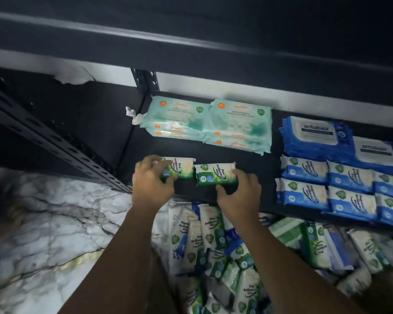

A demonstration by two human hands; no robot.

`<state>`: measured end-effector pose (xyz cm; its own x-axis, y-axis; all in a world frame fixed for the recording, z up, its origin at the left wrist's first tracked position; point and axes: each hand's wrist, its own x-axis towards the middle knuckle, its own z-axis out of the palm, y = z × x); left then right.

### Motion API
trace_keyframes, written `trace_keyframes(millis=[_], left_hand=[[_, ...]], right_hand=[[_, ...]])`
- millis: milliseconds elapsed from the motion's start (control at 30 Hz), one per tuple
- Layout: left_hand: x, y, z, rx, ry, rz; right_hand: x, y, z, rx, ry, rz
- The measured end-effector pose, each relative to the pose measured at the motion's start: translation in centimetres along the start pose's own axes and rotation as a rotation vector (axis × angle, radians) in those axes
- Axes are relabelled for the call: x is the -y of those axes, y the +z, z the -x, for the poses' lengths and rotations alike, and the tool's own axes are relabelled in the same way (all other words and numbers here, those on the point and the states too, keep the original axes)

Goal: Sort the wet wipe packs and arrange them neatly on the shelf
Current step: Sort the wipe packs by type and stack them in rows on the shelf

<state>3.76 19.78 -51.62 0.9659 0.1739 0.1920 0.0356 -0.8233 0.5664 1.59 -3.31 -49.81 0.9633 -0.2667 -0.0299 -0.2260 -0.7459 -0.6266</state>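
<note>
Left hand [153, 179] curls its fingers over the left green pack [183, 169] and right hand [238, 192] pinches the right green pack [216, 175]. Both packs lie side by side at the front of the shelf [256, 177]. I judge I'm starting a green row and must next square their edges. Teal packs [207, 123] behind and blue packs [327, 189] rightward bound the gap. A mixed pile [225, 257] waits on the floor.

My left hand [153, 177] and right hand [237, 191] each grip a green pine pack [216, 174] on the black shelf [247, 159].
</note>
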Motion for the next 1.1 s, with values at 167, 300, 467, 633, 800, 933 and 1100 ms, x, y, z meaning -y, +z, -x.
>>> trace_keyframes(millis=[167, 300, 467, 633, 800, 933, 1100], left_hand=[[0.8, 0.9, -0.1, 0.014, -0.01, 0.054], [0.4, 0.8, -2.1, -0.016, -0.037, -0.003], [0.7, 0.7, -4.8, 0.011, -0.065, 0.029], [1.1, 1.0, -6.0, -0.011, -0.047, 0.057], [1.1, 1.4, -6.2, -0.009, -0.04, 0.013], [-0.7, 1.2, -4.8, -0.099, -0.078, -0.052], [-7.5, 0.5, 0.3, -0.094, -0.117, -0.104]], right_hand=[[-0.5, 1.9, -0.8, -0.088, -0.051, 0.011], [0.6, 3.1, -2.6, -0.11, -0.051, -0.024], [2.1, 4.4, -4.5, -0.104, -0.025, 0.056], [3.0, 5.1, -5.0, -0.105, 0.009, 0.124], [2.9, 5.2, -5.1, -0.086, 0.016, 0.092], [1.9, 3.3, -3.8, -0.061, -0.025, -0.123], [-1.5, -2.6, 2.6, 0.04, -0.251, 0.035]])
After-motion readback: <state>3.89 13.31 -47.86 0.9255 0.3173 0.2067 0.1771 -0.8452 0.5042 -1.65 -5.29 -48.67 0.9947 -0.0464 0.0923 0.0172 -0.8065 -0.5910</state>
